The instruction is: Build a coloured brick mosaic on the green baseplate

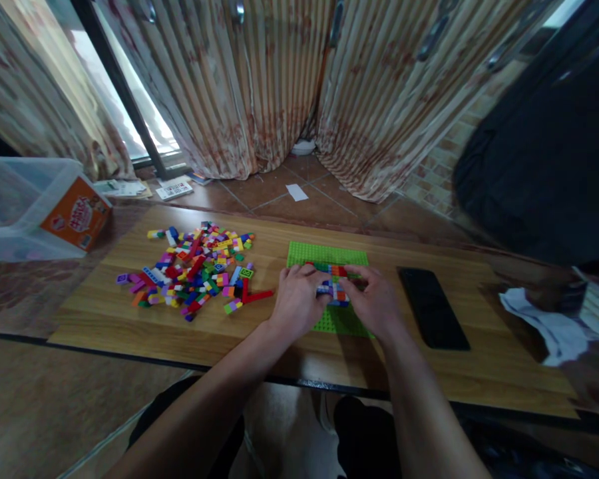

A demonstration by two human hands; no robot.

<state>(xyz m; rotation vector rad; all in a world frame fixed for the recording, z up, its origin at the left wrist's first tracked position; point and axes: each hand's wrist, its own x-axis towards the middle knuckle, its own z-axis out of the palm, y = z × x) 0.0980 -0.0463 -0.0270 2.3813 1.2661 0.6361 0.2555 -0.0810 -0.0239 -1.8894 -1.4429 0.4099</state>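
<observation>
A green studded baseplate (324, 254) lies flat on the wooden table (130, 326). A small build of red, blue, white and orange bricks (333, 285) stands on it. My left hand (297, 296) rests on the plate's left side, its curled fingers pressed against the build. From the right, my right hand (374, 299) pinches the same build. A heap of loose coloured bricks (194, 269) is spread to the left of the plate, with a red angled piece (253, 294) nearest my left hand.
A black phone (432, 306) lies right of the plate. A clear plastic bin with an orange label (34, 206) stands at the far left. White cloth (544, 322) and a dark bag (549, 153) sit at the right. Curtains hang behind the table.
</observation>
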